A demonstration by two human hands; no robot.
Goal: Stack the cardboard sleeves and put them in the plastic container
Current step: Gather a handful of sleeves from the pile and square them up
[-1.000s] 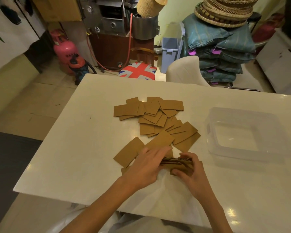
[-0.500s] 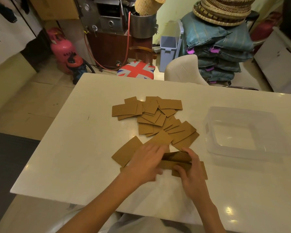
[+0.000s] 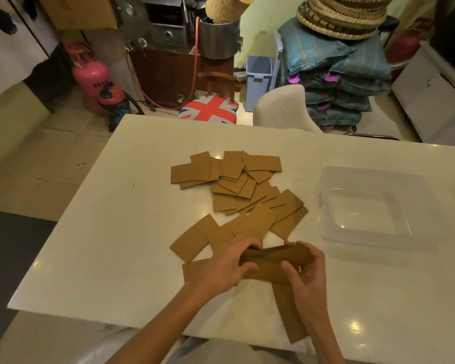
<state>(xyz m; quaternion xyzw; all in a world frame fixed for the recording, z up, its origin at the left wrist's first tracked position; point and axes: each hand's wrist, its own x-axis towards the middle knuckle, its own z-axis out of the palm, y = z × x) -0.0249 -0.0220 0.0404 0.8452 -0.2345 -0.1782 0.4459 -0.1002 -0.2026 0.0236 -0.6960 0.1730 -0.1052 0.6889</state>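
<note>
Near the white counter's front edge, both hands' fingers are gripping a stack of flat brown cardboard sleeves: left hand, right hand. The clear rectangular plastic container is sitting empty to the right.

Bare table between hands and plastic container; scattered cardboard sleeves beyond.
</note>
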